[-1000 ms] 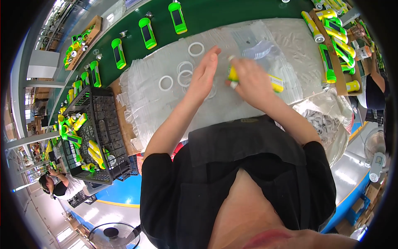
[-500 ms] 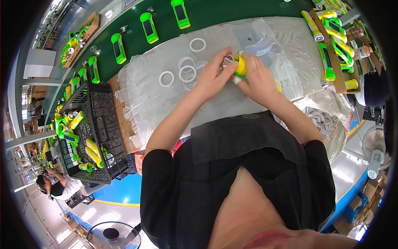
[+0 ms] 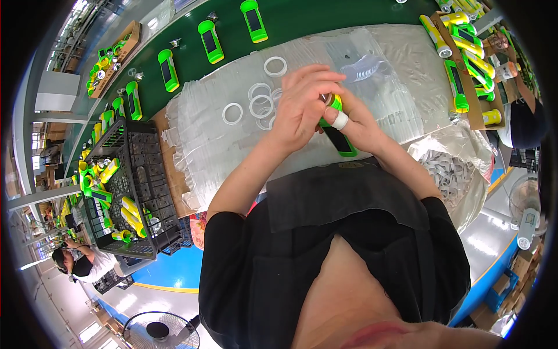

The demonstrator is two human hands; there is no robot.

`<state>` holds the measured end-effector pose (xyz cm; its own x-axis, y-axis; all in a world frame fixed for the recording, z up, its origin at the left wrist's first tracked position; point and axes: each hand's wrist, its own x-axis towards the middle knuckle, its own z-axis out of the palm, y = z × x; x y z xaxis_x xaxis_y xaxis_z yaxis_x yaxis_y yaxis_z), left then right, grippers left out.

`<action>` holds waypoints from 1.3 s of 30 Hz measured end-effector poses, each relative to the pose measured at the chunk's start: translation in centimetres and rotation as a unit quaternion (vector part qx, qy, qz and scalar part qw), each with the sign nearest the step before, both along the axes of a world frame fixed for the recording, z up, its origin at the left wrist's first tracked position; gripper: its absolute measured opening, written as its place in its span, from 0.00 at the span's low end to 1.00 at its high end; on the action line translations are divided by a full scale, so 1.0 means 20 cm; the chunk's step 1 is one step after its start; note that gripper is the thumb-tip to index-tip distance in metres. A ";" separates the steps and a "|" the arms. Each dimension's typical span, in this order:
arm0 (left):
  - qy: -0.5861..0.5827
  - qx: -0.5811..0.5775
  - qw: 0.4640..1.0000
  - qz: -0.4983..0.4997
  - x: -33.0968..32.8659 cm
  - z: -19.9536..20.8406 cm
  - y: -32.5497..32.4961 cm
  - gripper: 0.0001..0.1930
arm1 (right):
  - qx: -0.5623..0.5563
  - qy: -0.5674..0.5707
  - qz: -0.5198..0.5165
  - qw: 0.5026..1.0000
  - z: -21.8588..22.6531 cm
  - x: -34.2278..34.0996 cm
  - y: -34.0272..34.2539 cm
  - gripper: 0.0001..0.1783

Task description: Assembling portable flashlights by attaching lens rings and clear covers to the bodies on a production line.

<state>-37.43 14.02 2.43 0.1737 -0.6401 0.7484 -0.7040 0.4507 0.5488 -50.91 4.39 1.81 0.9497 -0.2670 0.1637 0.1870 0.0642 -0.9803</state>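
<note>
A green and yellow flashlight [image 3: 339,139] with a dark panel along its side is held between my hands, its body slanting down toward my apron. My left hand [image 3: 297,110] curls over its head end, fingers bent across the top and hiding most of it. My right hand [image 3: 361,123] grips the body from the right, with white wrapping on a finger. Left of my hands, several white rings [image 3: 275,57] lie on the plastic-covered work surface [image 3: 203,151], some overlapping. Just beyond my right hand rests a fanned row of clear discs [image 3: 365,68].
Flashlights stand along the green belt [image 3: 325,13] at the back. On the left is a black crate [image 3: 152,174] holding more of them; a cardboard box [image 3: 474,104] of flashlights sits at right. A bag of pale pieces [image 3: 447,174] hangs below it. Another person [image 3: 96,264] is far left.
The flashlight has turned so its dark panel shows and its body points toward me. My left hand has moved from beside its head to over it.
</note>
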 end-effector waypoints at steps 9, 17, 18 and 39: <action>-0.147 0.025 0.988 0.046 0.02 -0.02 -0.02 0.23 | 0.100 0.011 -0.031 0.994 -0.01 -0.01 0.02 0.19; -0.063 0.136 0.961 0.234 0.38 -0.18 -0.10 0.24 | 0.124 0.004 -0.081 0.989 -0.03 -0.01 -0.07 0.24; -0.064 0.136 0.960 0.236 0.46 -0.22 -0.08 0.24 | 0.124 0.004 -0.079 0.989 -0.02 -0.01 -0.08 0.24; 0.031 0.283 0.957 0.060 0.19 -0.09 0.00 0.19 | 0.106 -0.041 -0.078 0.990 -0.04 -0.07 -0.17 0.22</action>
